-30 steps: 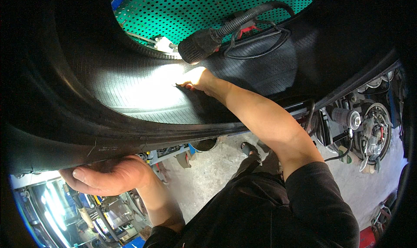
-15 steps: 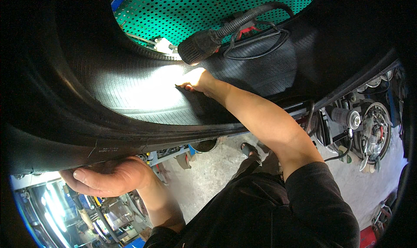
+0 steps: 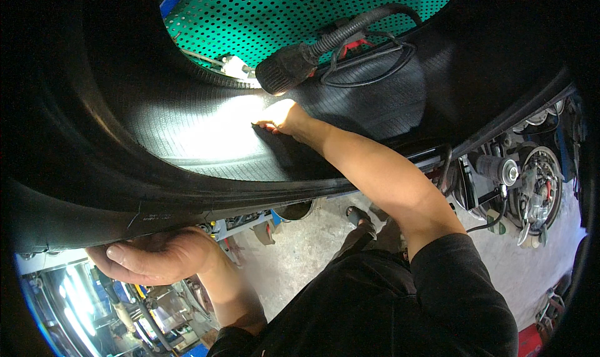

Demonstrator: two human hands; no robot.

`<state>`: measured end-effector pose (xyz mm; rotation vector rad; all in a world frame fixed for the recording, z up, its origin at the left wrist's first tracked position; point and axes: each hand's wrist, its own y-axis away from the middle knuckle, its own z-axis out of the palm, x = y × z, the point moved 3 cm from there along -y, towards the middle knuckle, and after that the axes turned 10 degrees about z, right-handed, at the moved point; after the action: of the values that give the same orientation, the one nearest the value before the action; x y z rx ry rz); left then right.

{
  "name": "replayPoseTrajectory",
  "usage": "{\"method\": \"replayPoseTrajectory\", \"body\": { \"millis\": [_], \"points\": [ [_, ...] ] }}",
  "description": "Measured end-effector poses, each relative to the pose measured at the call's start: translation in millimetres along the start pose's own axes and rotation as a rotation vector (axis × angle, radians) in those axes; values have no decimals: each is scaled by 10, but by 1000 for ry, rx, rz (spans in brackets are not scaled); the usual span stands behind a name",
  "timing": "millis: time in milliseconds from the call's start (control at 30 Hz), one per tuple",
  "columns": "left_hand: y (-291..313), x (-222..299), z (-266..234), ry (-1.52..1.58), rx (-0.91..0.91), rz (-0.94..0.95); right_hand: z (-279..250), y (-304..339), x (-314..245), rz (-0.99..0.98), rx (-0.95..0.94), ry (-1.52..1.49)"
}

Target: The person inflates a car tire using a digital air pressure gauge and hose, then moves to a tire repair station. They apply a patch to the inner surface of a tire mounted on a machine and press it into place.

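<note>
One ribbed lamp (image 3: 281,69) on a corrugated neck (image 3: 350,33) stood near the right hand (image 3: 281,117), partly blocking a green perforated panel (image 3: 250,19). That grip curled inside the finely grooved rubber tire (image 3: 375,107); whether pinching anything, I couldn't tell. The left hand (image 3: 159,257) cupped the tire's outer wall, its spread unclear, fingers partly hidden.

The right hand (image 3: 284,117) is lying inside the tyre (image 3: 350,116), nearer than the lamp (image 3: 284,70); the left hand (image 3: 159,258) is touching the tyre's near left outside.
</note>
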<state>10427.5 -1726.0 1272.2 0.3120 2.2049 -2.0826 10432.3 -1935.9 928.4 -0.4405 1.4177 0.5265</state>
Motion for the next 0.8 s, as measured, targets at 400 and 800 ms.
{"method": "replayPoseTrajectory", "body": {
  "millis": [400,800],
  "points": [
    [-58,205,137,285,220,-280,21,-1,-92,-32,76,258],
    [-36,166,97,249,213,-289,20,49,-181,-49,122,341]
  ]
}}
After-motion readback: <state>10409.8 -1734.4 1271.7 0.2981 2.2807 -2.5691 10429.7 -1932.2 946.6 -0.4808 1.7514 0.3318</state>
